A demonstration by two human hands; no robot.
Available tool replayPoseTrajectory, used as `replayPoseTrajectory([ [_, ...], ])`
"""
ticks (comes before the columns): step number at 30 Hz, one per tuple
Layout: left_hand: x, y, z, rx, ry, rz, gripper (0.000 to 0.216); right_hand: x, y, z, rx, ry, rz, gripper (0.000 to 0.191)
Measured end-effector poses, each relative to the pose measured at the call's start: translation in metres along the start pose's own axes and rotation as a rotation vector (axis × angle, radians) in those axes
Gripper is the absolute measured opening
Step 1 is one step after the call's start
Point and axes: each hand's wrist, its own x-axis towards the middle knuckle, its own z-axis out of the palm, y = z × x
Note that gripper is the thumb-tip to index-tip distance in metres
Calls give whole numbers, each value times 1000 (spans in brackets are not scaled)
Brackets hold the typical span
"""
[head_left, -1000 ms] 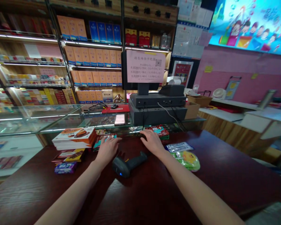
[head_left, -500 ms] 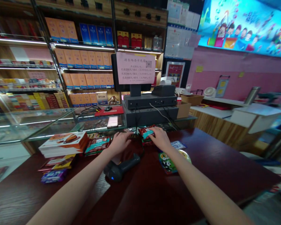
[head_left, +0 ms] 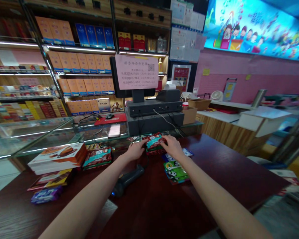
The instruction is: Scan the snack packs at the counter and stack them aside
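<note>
A stack of red-and-teal snack packets (head_left: pixel 154 142) lies at the far side of the dark table, with a hand at each end. My left hand (head_left: pixel 136 149) has its fingertips at the left end of the top packet. My right hand (head_left: pixel 173 146) grips the right end, its thumb on the near side. Below my left hand rests a dark barcode scanner (head_left: pixel 128 181), a small blue light glowing on it. Green packets with a panda picture (head_left: pixel 175 171) and a blue-and-white packet (head_left: pixel 188 152) lie near my right forearm, which partly covers them.
On the left are a white-and-orange box (head_left: pixel 58 158), more red-and-teal packets (head_left: pixel 98 157), a yellow-and-red packet (head_left: pixel 56 177) and a purple packet (head_left: pixel 47 195). Behind the table stand a glass counter (head_left: pixel 49 132) and a cash register (head_left: pixel 155 122) with its cables.
My left hand has moved right to the end of the snack packet, which now shows between both hands. The view has shifted slightly, sliding the surroundings left.
</note>
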Motion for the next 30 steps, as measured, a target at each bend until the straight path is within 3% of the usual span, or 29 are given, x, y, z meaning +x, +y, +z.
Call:
replayPoseTrajectory([
  [11, 10, -1, 7, -121, -24, 19, 55, -7, 1, 7, -39, -107, -18, 50],
  [17, -1, -2, 0, -169, -12, 36, 52, -12, -9, 2, -91, -135, 11, 51],
  [30, -27, -22, -11, -260, -19, 46, 50, -23, -40, 7, -36, -130, -83, 48],
])
